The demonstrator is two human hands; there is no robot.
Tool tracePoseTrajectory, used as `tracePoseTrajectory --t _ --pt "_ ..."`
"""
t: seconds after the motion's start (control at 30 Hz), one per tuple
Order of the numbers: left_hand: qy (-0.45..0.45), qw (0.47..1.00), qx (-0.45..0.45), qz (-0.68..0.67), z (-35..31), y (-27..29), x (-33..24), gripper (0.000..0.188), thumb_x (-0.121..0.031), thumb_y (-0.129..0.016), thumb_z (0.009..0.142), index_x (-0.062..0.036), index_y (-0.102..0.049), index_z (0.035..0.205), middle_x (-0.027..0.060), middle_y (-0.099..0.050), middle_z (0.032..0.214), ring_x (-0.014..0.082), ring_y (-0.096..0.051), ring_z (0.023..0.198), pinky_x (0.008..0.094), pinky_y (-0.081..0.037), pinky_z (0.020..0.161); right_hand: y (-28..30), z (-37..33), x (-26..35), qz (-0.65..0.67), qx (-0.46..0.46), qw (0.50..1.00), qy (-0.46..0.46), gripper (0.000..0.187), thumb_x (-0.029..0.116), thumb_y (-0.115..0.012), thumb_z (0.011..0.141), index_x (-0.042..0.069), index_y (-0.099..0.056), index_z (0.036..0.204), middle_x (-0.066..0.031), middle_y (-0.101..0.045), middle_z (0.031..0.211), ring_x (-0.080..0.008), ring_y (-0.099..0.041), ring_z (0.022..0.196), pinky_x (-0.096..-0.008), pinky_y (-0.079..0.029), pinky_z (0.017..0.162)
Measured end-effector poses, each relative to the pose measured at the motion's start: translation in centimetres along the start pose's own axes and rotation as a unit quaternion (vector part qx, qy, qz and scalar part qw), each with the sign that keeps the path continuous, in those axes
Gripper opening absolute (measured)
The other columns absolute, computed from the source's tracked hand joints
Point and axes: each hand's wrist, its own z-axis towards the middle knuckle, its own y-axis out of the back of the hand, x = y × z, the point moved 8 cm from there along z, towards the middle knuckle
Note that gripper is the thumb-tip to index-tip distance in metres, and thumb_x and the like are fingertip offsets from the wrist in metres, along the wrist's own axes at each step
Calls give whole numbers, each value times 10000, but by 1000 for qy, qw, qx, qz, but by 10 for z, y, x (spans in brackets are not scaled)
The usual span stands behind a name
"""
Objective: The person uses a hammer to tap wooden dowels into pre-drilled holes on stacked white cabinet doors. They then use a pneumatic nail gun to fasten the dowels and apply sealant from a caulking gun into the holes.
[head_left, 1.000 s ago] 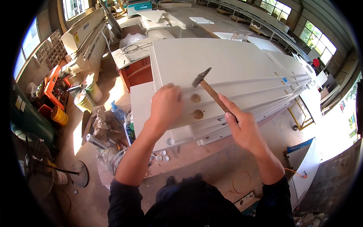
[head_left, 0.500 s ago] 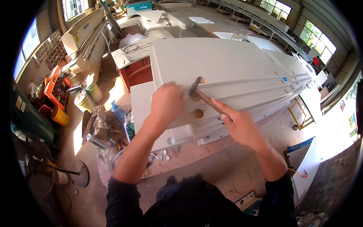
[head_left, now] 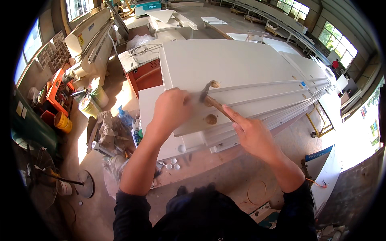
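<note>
Leftward, a yellow plastic bucket sits near a large dark green rounded tank. Farther in, a translucent blue plastic bottle shows just beyond the left forearm. Next comes the left hand, raised above the near left part of a stack of flat white panels, its fingers curled and partly blurred; whether it holds anything cannot be told. Below it lie small round white caps. To its right, a wooden-handled hammer has its dark metal head over the panels, close to their round brown-lined holes. The right hand is clamped around the handle, index finger stretched along it. Beyond, at right, stands a yellow metal frame.
</note>
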Motion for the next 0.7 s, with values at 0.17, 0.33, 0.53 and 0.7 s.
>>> tracePoseTrajectory --t 0.17,0.33,0.53,0.7 --pt "21 997 -28 -69 -11 8 10 144 -51 -781 864 32 -765 979 177 -729 931 311 -698 807 403 -562 770 -6 1 -9 37 -51 998 20 600 84 -594 1053 284 -501 1611 -253 -693 879 -424 -668 732 -447 -555 722" --pt "37 991 -59 -111 -26 21 11 152 -24 -764 901 41 -749 1038 158 -727 950 277 -701 805 382 -561 763 8 0 6 20 -39 999 25 614 72 -594 1047 289 -499 1614 -254 -731 954 -431 -702 790 -440 -569 765" --pt "42 985 -83 -145 -52 28 2 131 -9 -730 891 29 -729 1017 167 -728 942 312 -713 811 389 -563 754 6 4 11 11 8 1000 -8 643 78 -581 1038 288 -462 1634 -226 -689 853 -417 -667 733 -468 -544 718" --pt "51 980 -102 -165 -59 21 0 86 -2 -715 878 1 -684 958 169 -730 890 347 -718 774 404 -565 725 -7 6 0 -24 27 999 -3 630 89 -591 1057 259 -443 1645 -229 -625 738 -424 -621 662 -484 -510 680"
